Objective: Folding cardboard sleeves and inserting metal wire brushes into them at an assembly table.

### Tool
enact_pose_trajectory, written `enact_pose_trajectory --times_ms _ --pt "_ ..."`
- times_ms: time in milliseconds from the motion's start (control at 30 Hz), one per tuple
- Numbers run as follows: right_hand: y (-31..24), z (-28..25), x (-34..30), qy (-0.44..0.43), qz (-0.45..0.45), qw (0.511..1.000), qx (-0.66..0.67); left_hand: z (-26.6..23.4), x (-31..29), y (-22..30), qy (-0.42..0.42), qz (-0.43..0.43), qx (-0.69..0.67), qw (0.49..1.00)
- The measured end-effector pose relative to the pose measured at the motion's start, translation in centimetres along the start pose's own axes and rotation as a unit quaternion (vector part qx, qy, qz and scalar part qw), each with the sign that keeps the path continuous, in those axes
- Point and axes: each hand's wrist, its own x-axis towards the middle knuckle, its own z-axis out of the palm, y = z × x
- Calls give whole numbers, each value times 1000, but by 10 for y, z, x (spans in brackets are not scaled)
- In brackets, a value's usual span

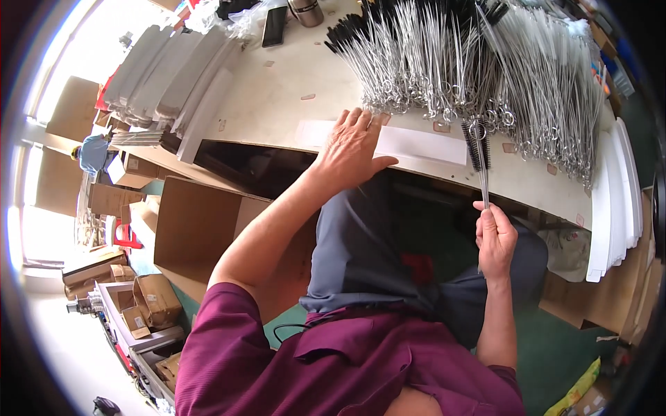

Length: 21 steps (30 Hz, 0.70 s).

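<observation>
My left hand (pixel 352 152) lies palm down at the table's front edge, fingers stretched out and thumb spread. It rests on a long white card strip (pixel 427 144), covering part of it. To the right, my right hand (pixel 497 239) is closed around the thin wire stems of a few black-bristled wire brushes (pixel 477 147). Their bristle ends point away from me, over the table edge. Beyond both hands, a large heap of black-bristled brushes (pixel 423 62) lies with looped wire ends toward me. Beside it on the right is a heap of white-bristled brushes (pixel 555 90).
Stacked white card strips (pixel 170 69) fill the table's left end, and more white strips (pixel 617 201) overhang at right. A black phone (pixel 275 26) and a metal cup (pixel 305 12) stand at the back. A cardboard box (pixel 198 222) is open below the table, left of my legs.
</observation>
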Motion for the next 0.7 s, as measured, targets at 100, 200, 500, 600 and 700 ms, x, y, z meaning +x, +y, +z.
enact_pose_trajectory --times_ms 100,200,500,600,700 --pt "3 2 -2 -1 -4 1000 -3 8 -4 0 -70 -38 -44 996" --pt "1 5 -3 -9 -8 1000 -10 15 -14 -4 -24 -2 -13 1000" --pt "-10 7 -2 -11 -17 999 48 -4 -49 -44 100 -172 -160 967" --pt "-26 14 -6 -70 -26 997 3 -50 -29 -50 84 -342 -496 793" --pt "-37 31 -10 -159 -47 986 -36 -73 -16 -56 192 -318 -668 644"
